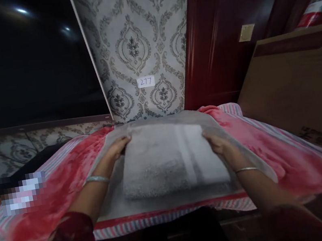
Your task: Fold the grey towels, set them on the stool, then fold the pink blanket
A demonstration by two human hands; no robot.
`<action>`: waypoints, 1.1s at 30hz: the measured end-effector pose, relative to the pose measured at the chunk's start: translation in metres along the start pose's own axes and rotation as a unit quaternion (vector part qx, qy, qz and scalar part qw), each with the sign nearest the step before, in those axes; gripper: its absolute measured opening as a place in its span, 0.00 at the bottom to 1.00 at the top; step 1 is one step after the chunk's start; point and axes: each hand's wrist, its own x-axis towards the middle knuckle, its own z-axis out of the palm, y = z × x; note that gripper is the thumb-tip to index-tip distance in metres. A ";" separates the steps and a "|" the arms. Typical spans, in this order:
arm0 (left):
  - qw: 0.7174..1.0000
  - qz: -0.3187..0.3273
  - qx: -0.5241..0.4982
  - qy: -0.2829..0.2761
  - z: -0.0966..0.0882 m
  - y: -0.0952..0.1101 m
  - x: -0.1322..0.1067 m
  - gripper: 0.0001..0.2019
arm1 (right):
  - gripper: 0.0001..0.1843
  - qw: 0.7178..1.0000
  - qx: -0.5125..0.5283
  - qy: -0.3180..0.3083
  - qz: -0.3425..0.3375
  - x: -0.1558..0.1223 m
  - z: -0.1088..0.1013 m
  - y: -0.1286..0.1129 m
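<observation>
A folded grey towel (155, 158) with pale bands along its right side is between my hands, slightly blurred. My left hand (121, 145) is closed on its far left corner. At the far right corner, my right hand (216, 143) grips the edge, the thumb on top and the other fingers mostly hidden. Beneath the towel is a smooth grey cloth (110, 205), spread over a red and pink plush blanket (63, 182) with striped borders. Whether the towel rests on the cloth or hangs just above it, I cannot tell.
A large dark television screen (22, 65) stands at the left. Patterned wallpaper (129, 27) with a paper label (146, 82) is straight ahead. On the right are a dark red wood panel (212, 38), a big cardboard box (303, 84) and a plastic bottle (317, 6).
</observation>
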 end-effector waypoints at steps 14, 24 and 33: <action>0.979 0.053 0.187 0.057 0.007 -0.100 0.036 0.35 | 0.47 0.997 -0.063 0.035 0.040 0.030 -0.008 0.083; 0.964 0.197 0.170 0.055 0.001 -0.076 0.023 0.26 | 0.30 0.977 -0.175 0.011 -0.120 0.028 -0.001 0.040; 0.990 0.005 0.106 0.096 -0.017 -0.094 0.035 0.38 | 0.36 0.990 -0.144 0.011 -0.005 0.036 0.012 0.064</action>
